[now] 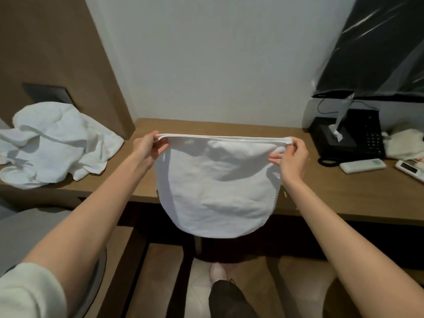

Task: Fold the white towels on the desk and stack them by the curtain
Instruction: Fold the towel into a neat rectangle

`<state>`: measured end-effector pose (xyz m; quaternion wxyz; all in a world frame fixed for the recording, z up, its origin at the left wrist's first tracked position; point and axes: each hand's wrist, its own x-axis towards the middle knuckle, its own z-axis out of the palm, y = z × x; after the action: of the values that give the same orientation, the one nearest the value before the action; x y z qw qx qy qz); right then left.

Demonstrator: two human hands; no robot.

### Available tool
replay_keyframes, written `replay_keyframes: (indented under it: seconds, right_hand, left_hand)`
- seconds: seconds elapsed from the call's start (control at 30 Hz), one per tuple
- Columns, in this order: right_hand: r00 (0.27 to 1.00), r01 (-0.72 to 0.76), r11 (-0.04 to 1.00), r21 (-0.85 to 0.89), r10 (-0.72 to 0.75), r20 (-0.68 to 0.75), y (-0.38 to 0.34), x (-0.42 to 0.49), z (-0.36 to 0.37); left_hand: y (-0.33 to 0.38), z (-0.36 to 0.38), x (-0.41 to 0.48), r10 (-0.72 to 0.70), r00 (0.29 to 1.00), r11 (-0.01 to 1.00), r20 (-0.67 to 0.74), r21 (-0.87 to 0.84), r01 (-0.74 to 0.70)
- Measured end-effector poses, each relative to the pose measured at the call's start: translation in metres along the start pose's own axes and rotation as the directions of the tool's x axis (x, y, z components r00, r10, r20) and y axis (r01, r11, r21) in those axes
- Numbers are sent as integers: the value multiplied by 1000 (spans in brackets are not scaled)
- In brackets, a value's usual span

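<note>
White towel (215, 184) sits dead centre of the frame, held up in the air and stretched flat between both my hands. Its top edge looks like two layers lined up, and the bottom hangs in a rounded curve past the front edge of the wooden desk (344, 198), not touching it as far as I can see.

My left hand (146, 150) has the top left corner pinched between thumb and curled fingers. My right hand (291, 157) does the same on the top right corner, thumb on my side and fingertips tucked in tight against the cloth. Both arms are stretched out, pulling the top edge taut.

Over at the left of the frame there's a crumpled pile of white towels (52, 143) on the desk, well apart from the one I'm holding. Right side of the desk has a black phone (364, 136), a black tissue box (330, 138) just beside it, and a white remote (362, 165) lying in front. Upper right corner shows a dark screen (378, 47) wrapped in plastic. One shoe (218, 274) pokes out at the bottom.
</note>
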<state>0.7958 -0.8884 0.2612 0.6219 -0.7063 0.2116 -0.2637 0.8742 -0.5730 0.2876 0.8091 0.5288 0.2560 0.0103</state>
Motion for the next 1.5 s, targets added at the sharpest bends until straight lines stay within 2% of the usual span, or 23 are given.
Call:
replay_keyframes:
  seconds: [0.17,0.27,0.4,0.5,0.77,0.87,1.0,1.2,1.3,1.37,1.4,1.43,1.5]
  right_hand:
    - [990,-142,985,95,144,-13,26,85,47]
    - [976,-212,973,90,216,-35,46,124,70]
    - [961,-266,960,90,272,-55,72,163,94]
    - [955,-286,957,57,289,-65,88,187,112]
    - [922,-379,922,-76,369,-114,142,246,143]
    - [905,-414,908,-62,402,-140,156,265,152]
    - [907,-404,907,-116,381,-182,168,289,166]
    - [889,-442,869,-220,393,-234,199,309,177]
    - [901,-393,880,-267,311,-301,199,302,182]
    - [902,-356,897,-264,255,-348,192,293,187]
    - [914,-319,914,-250,226,-338,188,286,190]
    - [942,-252,931,-264,173,-289,185,275,195]
    - [997,-59,926,-372,33,-75,181,244,209]
  left_hand:
    - [-4,55,69,-42,994,999,-98,16,43]
    - [-12,77,102,-55,983,998,-177,-16,53]
    - [-22,95,141,-128,971,992,-204,-30,124]
    - [-29,105,169,-150,961,987,-232,23,160]
    - [-56,137,239,-205,960,969,-190,100,227]
    - [-69,147,261,-233,957,964,-176,91,251]
    - [-83,158,291,-241,963,964,-123,80,252]
    - [-110,163,324,-194,973,969,-122,133,210]
    - [-118,165,321,-106,991,955,-76,271,123]
    - [-123,167,309,-18,1000,886,-10,464,20]
    - [-127,167,301,36,998,811,47,582,-56]
    - [-133,166,292,89,986,685,139,710,-162]
    - [-148,169,272,88,907,329,411,848,-416]
